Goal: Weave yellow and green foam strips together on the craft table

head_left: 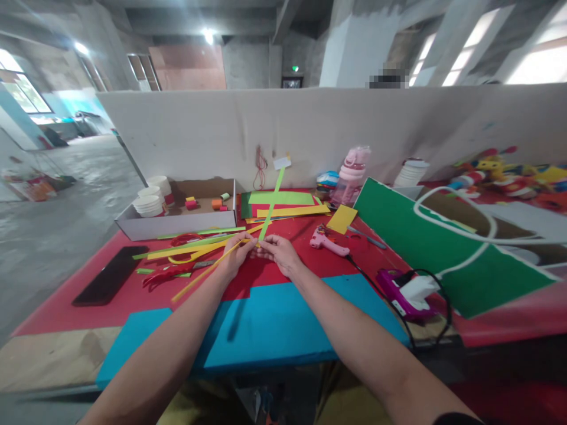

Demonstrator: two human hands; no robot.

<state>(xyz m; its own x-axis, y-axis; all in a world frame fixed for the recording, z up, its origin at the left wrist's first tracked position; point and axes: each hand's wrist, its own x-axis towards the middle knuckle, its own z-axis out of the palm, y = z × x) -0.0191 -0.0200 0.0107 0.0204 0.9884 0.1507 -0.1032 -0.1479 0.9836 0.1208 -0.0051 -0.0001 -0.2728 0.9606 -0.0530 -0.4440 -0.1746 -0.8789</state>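
My left hand (239, 252) and my right hand (280, 254) meet above the red-covered table, fingers pinched close together. A narrow yellow paper strip (199, 277) runs from my left fingers down toward the front left. Between the fingertips begins a light green paper strip (273, 203), which stretches away toward a small white card (282, 162) at the back; my right fingers pinch its near end. Where the two strips meet is mostly hidden by my fingers. Left of my hands lie loose yellow strips (188, 249) and red-handled scissors (170, 274).
A pink glue gun (328, 242) lies to the right, its cord running to a purple power strip (405, 295). A green board (443, 254) leans there. At left are a black phone-like slab (110, 276) and a box (177, 227) holding paper cups. A pink bottle (352, 177) stands behind.
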